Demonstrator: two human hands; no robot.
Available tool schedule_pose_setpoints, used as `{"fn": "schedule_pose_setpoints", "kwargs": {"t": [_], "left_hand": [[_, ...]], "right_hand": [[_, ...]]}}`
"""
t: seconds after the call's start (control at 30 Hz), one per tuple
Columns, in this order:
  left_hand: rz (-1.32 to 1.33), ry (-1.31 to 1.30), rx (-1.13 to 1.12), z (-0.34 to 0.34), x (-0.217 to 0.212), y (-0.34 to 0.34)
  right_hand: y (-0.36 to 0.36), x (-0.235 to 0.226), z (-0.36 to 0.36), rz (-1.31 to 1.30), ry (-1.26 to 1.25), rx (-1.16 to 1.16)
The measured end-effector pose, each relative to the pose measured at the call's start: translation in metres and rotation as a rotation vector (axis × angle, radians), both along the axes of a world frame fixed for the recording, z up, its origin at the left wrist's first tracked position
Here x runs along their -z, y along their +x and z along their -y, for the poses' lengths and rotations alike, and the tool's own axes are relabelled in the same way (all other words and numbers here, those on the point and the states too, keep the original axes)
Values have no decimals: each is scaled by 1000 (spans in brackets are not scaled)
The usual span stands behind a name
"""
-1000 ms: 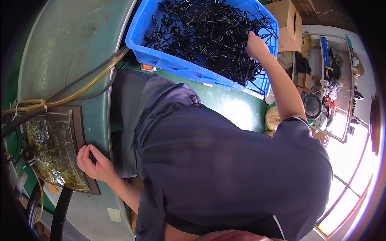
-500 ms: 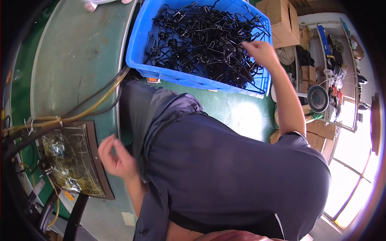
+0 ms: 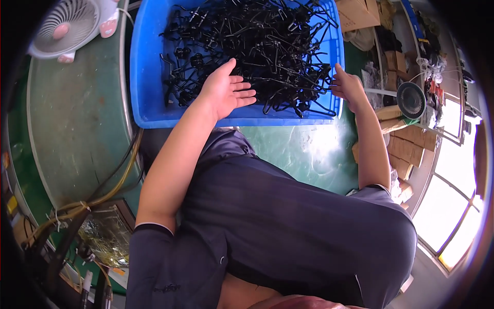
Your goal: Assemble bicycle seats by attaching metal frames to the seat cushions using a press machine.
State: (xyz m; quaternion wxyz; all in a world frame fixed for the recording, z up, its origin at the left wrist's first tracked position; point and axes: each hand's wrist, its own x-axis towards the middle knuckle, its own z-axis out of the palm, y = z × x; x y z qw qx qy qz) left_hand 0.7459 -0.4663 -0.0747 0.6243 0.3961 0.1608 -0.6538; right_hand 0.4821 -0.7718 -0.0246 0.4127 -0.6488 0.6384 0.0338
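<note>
A large blue plastic bin [image 3: 146, 67] holds a tangled heap of black bent-wire metal parts [image 3: 257, 38]. Over the bin's near side, my left hand [image 3: 224, 92] is open, its thumb up and fingers spread, with nothing in it. My right hand [image 3: 351, 88] is at the right rim of the bin, thumb and fingers apart and pointing in toward the parts. It appears to hold nothing; whether its fingertips touch the rim I cannot tell.
On my left stands a green-topped table [image 3: 72, 113] with a white and pink fan [image 3: 64, 28] at its far end. Yellow and black cables [image 3: 121, 177] run over its edge. To the right are cardboard boxes [image 3: 357, 14], shelving and a dark round fan [image 3: 410, 100].
My left hand has moved from beside the table up over the bin. My right hand has drawn back from the parts to the right rim. The view has shifted.
</note>
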Motion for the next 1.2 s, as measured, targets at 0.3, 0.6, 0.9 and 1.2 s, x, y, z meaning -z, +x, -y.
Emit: {"fn": "schedule_pose_setpoints", "kwargs": {"t": [0.3,0.6,0.9,1.2], "left_hand": [[157,304,375,74,47,-25],[231,233,706,99,91,4],[-25,184,269,92,82,0],[59,313,513,93,59,-15]], "right_hand": [[17,19,-17,128,331,197],[53,35,-56,260,41,121],[70,-7,-101,-9,-207,-363],[16,19,-50,125,82,304]]}}
